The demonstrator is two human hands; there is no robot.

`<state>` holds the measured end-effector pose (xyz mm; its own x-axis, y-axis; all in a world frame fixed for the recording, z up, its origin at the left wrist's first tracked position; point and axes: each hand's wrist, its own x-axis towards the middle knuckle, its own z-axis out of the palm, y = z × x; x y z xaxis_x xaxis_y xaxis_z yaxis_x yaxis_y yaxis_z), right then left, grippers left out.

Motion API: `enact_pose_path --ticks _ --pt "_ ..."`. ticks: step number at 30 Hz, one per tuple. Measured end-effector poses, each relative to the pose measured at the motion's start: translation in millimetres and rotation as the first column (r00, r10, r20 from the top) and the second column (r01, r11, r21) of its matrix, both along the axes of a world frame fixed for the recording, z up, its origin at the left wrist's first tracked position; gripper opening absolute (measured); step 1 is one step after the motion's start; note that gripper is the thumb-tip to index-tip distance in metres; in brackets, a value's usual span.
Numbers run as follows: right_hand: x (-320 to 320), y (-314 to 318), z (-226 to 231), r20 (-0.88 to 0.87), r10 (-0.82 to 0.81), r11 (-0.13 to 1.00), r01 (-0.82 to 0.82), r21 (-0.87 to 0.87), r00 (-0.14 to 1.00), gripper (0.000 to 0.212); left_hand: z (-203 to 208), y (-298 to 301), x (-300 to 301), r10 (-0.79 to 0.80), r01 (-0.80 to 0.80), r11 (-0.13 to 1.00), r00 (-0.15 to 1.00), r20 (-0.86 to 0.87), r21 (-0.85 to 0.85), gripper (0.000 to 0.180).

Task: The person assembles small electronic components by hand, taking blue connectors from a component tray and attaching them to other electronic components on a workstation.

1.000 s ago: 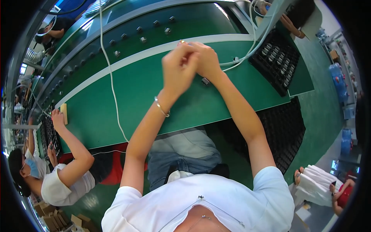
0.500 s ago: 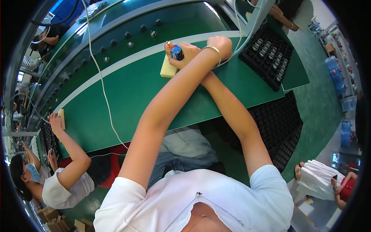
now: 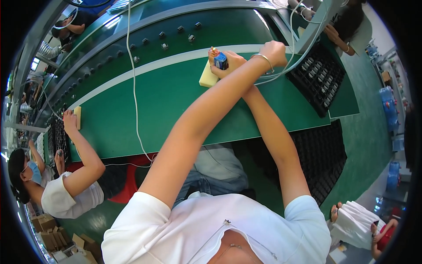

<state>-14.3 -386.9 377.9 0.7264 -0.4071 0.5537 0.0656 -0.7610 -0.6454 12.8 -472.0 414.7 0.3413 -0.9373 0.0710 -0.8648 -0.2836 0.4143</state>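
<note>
My arms cross over the green bench, the left forearm on top. My right hand [image 3: 233,64] comes out on the left side and closes around a small blue block [image 3: 220,62] with a copper-coloured top end [image 3: 213,52]. A pale yellow foam block [image 3: 208,77] lies on the bench just beneath and beside that hand. My left hand [image 3: 274,53], with a bracelet at its wrist, is curled into a fist farther right, near white cables [image 3: 288,66]. What its fingers may hold is hidden.
A black compartment tray [image 3: 318,75] holding small metallic parts sits at the right. Small parts [image 3: 191,38] stand in a line on the far conveyor. A white cable [image 3: 134,88] hangs across the bench. At left a co-worker [image 3: 79,185] works; black trays [image 3: 321,158] are stacked low right.
The whole view has shifted, so the bench things appear farther right. My left fist has drawn slightly farther right from the blue block, which stays in my right hand.
</note>
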Motion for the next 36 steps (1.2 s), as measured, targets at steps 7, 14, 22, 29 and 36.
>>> enact_pose_path --ticks 7,14,22,29,36 --pt "-13.2 -17.3 -12.0 0.025 -0.004 0.997 0.006 -0.077 1.0 0.031 93.7 92.9 19.1 -0.255 0.099 0.678 0.961 -0.107 -0.728 0.027" --pt "-12.8 -6.3 5.3 -0.121 -0.069 0.998 0.068 -0.011 0.99 0.035 58.8 222.1 92.1 -0.36 -0.572 0.58 0.458 -0.813 -0.58 0.032" --pt "-12.1 -4.2 2.9 -0.12 -0.09 0.996 0.086 -0.037 0.989 0.035 -29.0 243.6 98.6 -0.393 -0.701 0.659 -0.012 -0.919 -0.273 0.038" --pt "-8.9 -16.3 5.3 -0.104 -0.134 0.988 0.142 0.066 0.985 0.041 -38.3 240.4 84.7 -0.263 -0.645 0.719 0.09 -0.961 -0.258 0.015" --pt "-12.1 -8.1 7.2 -0.091 -0.001 1.0 -0.001 -0.027 0.996 0.04 -38.9 243.3 85.7 -0.24 -0.751 0.576 0.222 -0.945 -0.322 0.021"
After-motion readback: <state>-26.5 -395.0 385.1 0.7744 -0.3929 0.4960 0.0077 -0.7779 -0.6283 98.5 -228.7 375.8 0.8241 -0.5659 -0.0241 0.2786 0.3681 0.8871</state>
